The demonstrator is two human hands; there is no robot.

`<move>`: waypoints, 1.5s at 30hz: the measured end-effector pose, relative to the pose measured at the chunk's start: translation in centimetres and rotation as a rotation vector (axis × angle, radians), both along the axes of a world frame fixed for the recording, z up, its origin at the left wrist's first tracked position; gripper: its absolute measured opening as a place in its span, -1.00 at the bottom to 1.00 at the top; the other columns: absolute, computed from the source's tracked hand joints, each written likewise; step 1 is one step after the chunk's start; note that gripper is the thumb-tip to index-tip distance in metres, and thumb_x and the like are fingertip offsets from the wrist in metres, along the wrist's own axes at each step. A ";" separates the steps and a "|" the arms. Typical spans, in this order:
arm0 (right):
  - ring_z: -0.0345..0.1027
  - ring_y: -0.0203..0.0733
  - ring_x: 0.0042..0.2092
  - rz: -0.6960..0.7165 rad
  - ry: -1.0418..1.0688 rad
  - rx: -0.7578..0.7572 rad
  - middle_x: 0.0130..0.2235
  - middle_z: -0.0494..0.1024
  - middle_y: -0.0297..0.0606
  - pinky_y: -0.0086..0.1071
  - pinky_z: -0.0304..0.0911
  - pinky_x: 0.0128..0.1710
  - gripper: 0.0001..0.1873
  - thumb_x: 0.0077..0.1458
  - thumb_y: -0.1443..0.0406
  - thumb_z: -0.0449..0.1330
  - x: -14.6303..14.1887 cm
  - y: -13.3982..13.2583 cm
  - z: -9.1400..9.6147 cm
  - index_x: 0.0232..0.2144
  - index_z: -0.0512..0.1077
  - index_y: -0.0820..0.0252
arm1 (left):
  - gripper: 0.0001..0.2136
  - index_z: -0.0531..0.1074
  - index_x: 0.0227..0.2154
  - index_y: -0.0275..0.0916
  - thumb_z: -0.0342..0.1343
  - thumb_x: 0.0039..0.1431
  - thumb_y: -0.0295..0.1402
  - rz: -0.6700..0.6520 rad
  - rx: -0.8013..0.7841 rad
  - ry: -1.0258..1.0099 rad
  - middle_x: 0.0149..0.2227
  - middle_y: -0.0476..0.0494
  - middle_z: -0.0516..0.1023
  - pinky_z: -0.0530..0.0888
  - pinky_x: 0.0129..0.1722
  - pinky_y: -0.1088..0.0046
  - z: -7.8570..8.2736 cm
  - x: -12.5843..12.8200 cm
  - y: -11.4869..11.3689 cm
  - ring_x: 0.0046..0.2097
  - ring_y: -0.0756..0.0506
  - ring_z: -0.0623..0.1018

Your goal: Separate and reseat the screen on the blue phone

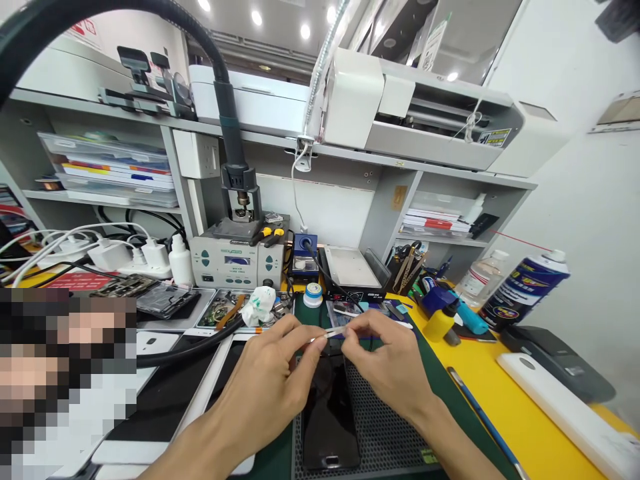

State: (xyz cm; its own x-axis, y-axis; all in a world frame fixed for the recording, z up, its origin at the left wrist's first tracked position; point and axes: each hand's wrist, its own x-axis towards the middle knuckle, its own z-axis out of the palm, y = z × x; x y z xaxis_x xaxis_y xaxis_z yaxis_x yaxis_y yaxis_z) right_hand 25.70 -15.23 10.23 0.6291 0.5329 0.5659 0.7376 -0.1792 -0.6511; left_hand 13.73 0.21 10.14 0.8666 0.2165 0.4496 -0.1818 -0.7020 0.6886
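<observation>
My left hand [280, 363] and my right hand [385, 357] meet above a black smartphone [327, 417] that lies screen up on a dark perforated mat [385, 433]. Both hands pinch the ends of a thin, pale strip [336, 332], which looks like tape or a small clear part. The fingers of both hands are closed on it. The strip hangs just over the phone's top edge.
A grey soldering station [237, 260] stands behind, with a blue tip holder [305, 253] and a black hot plate [353, 273] beside it. Spray can [525, 287], yellow bottle [440, 323] and a white slab [565, 407] lie on the yellow table at the right. White phones [165, 373] lie at the left.
</observation>
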 end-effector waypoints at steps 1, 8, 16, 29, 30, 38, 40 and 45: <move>0.34 -0.21 -0.42 0.010 0.092 0.014 -0.48 0.47 -0.33 -0.35 0.21 -0.38 -0.92 0.01 0.39 0.20 0.0 -0.1 0.2 -0.50 0.42 0.18 | -0.81 0.50 -0.17 -0.05 -0.04 0.37 -0.27 -0.016 -0.022 0.011 -0.30 -0.01 0.43 0.29 -0.41 0.48 0.2 0.0 0.1 -0.35 0.00 0.42; 0.40 -0.23 -0.45 0.206 0.731 0.218 -0.51 0.49 -0.33 -0.33 0.38 -0.39 -0.91 -0.01 0.30 0.20 0.9 -0.2 1.0 -0.50 0.41 0.21 | -0.75 0.39 -0.30 -0.10 -0.11 0.39 -0.14 -0.030 -0.128 0.116 -0.37 0.02 0.37 0.27 -0.37 0.43 0.9 -0.3 0.6 -0.36 -0.03 0.36; 0.29 -0.32 -0.47 0.383 1.134 0.367 -0.52 0.34 -0.41 -0.48 0.27 -0.52 -0.82 -0.03 0.29 0.25 1.3 -0.3 1.3 -0.57 0.33 0.20 | -0.67 0.33 -0.32 -0.13 -0.20 0.40 -0.06 0.019 -0.157 0.174 -0.52 0.06 0.36 0.30 -0.42 0.44 1.2 -0.1 0.7 -0.46 -0.04 0.38; 0.25 -0.37 -0.55 0.380 1.259 0.281 -0.55 0.34 -0.45 -0.51 0.21 -0.57 -0.82 0.07 0.30 0.28 -0.3 0.7 -0.4 -0.50 0.39 0.23 | -0.77 0.33 -0.03 -0.07 0.02 0.27 -0.41 0.176 0.323 -0.200 0.09 -0.20 0.31 0.43 -0.47 0.41 -2.0 1.0 -1.4 -0.30 -0.05 0.52; 0.22 -0.38 -0.56 0.384 1.256 0.279 -0.56 0.31 -0.47 -0.51 0.20 -0.58 -0.81 0.07 0.30 0.28 -0.4 0.8 -0.5 -0.51 0.38 0.22 | -0.77 0.35 -0.03 -0.08 0.02 0.28 -0.40 0.177 0.312 -0.197 0.08 -0.20 0.33 0.43 -0.46 0.41 -2.0 1.1 -1.5 -0.30 -0.06 0.53; 0.18 -0.39 -0.57 0.402 1.212 0.244 -0.56 0.29 -0.47 -0.51 0.16 -0.58 -0.81 0.11 0.27 0.30 -1.1 0.9 -0.2 -0.49 0.42 0.23 | -0.81 0.51 -0.18 -0.12 -0.01 0.31 -0.40 0.123 0.074 -0.163 -0.10 -0.15 0.46 0.49 -0.26 0.38 -1.6 1.1 -1.8 -0.29 -0.05 0.53; 0.21 -0.39 -0.56 0.407 1.188 0.239 -0.55 0.32 -0.44 -0.51 0.16 -0.58 -0.81 0.10 0.26 0.31 -1.2 0.8 0.0 -0.47 0.45 0.25 | -0.81 0.52 -0.24 -0.14 -0.01 0.31 -0.39 0.107 -0.009 -0.142 -0.14 -0.13 0.47 0.49 -0.25 0.39 -1.3 1.1 -1.9 -0.28 -0.05 0.53; 0.25 -0.35 -0.50 0.386 1.090 0.260 -0.46 0.40 -0.38 -0.49 0.16 -0.57 -0.81 0.14 0.20 0.29 -1.0 0.4 0.4 -0.34 0.52 0.23 | -0.80 0.57 -0.30 -0.15 0.04 0.32 -0.30 0.043 -0.274 -0.098 -0.20 -0.11 0.48 0.42 -0.42 0.50 -0.6 1.2 -1.8 -0.27 -0.04 0.50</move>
State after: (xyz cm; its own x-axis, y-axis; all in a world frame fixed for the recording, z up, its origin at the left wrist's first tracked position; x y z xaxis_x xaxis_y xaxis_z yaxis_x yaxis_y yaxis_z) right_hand 24.75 -14.83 10.61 0.6693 0.7413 -0.0501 -0.2531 0.1641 -0.9534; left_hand 14.95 -1.55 9.51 0.8096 0.3765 0.4503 -0.2309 -0.5010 0.8340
